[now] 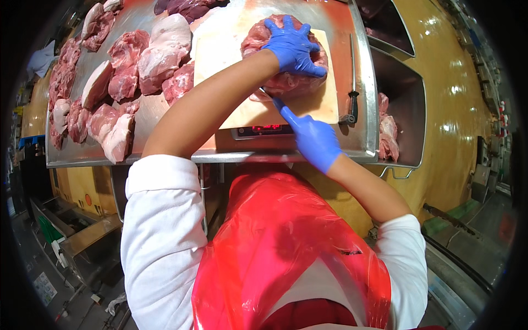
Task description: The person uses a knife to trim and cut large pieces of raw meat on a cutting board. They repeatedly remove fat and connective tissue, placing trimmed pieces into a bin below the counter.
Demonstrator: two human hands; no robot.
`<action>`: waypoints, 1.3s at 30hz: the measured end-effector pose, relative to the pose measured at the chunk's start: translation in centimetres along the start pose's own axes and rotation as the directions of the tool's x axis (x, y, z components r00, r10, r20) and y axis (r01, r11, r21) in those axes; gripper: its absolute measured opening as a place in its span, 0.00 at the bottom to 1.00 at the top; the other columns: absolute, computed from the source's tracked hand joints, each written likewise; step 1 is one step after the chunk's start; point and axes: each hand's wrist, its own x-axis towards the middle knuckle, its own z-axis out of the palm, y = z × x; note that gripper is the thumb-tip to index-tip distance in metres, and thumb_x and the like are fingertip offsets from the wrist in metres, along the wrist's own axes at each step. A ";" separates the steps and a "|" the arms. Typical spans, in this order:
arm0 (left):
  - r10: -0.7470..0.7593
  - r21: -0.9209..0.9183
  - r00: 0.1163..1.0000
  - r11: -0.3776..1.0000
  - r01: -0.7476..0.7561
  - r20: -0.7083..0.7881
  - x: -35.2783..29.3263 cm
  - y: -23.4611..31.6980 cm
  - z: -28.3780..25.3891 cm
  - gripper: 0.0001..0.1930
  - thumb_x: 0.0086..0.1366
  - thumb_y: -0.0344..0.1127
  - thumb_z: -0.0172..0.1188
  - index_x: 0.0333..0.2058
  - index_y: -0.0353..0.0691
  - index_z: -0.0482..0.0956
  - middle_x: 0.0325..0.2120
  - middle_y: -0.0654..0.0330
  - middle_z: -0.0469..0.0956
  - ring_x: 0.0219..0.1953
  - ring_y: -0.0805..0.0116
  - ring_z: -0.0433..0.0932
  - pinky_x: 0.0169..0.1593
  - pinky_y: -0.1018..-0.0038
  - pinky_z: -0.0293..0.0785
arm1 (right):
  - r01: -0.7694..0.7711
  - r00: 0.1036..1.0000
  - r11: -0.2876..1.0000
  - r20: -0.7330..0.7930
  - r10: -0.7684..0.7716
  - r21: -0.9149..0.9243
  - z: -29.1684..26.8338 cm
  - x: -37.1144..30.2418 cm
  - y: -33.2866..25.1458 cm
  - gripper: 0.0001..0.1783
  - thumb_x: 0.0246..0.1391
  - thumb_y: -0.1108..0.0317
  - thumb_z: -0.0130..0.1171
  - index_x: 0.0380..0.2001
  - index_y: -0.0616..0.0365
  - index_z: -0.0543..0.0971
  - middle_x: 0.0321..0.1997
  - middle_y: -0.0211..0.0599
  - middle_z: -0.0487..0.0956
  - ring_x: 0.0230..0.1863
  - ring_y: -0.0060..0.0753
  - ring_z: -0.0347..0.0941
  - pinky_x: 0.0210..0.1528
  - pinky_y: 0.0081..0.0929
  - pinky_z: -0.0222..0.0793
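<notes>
Meat piece [289, 84] is seen, in the head view, on the cutting board [216, 60] upon the tabletop [147, 125]; its top is covered by the left hand [294, 48], fingers spread wide; the knife [285, 113] is gripped by the right hand [317, 140], fingers closed round its handle; the blade is angled away and leftward at the meat's near edge, depth not discernible; no clear long axis is shown.
</notes>
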 end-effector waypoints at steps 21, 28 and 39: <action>-0.464 -0.520 0.782 0.827 0.214 -0.416 -17.7 -2.2 9.2 0.06 0.54 0.32 0.65 0.28 0.40 0.76 0.26 0.53 0.73 0.32 0.52 0.74 0.38 0.59 0.72 | 0.078 0.955 0.873 -0.289 0.074 0.482 -1.7 2.8 -1.8 0.39 0.60 0.71 0.49 0.74 0.41 0.53 0.24 0.56 0.78 0.24 0.58 0.75 0.32 0.48 0.73; -0.355 -0.582 0.838 0.811 0.056 -0.414 -19.6 -4.0 10.2 0.07 0.51 0.27 0.65 0.28 0.38 0.75 0.25 0.53 0.72 0.31 0.50 0.73 0.37 0.59 0.72 | -0.078 0.985 0.996 0.158 0.069 0.048 -0.5 -0.5 -2.1 0.46 0.53 0.76 0.49 0.74 0.40 0.50 0.31 0.55 0.79 0.29 0.62 0.76 0.34 0.54 0.73; -0.881 -0.825 0.442 -0.372 -0.425 0.170 -46.4 -7.1 6.2 0.05 0.63 0.27 0.57 0.36 0.43 0.71 0.32 0.65 0.71 0.28 0.75 0.67 0.31 0.79 0.65 | -0.193 0.964 0.848 -0.067 0.258 0.493 -2.6 -0.5 -1.8 0.39 0.64 0.66 0.50 0.75 0.33 0.49 0.29 0.56 0.79 0.30 0.56 0.79 0.39 0.46 0.75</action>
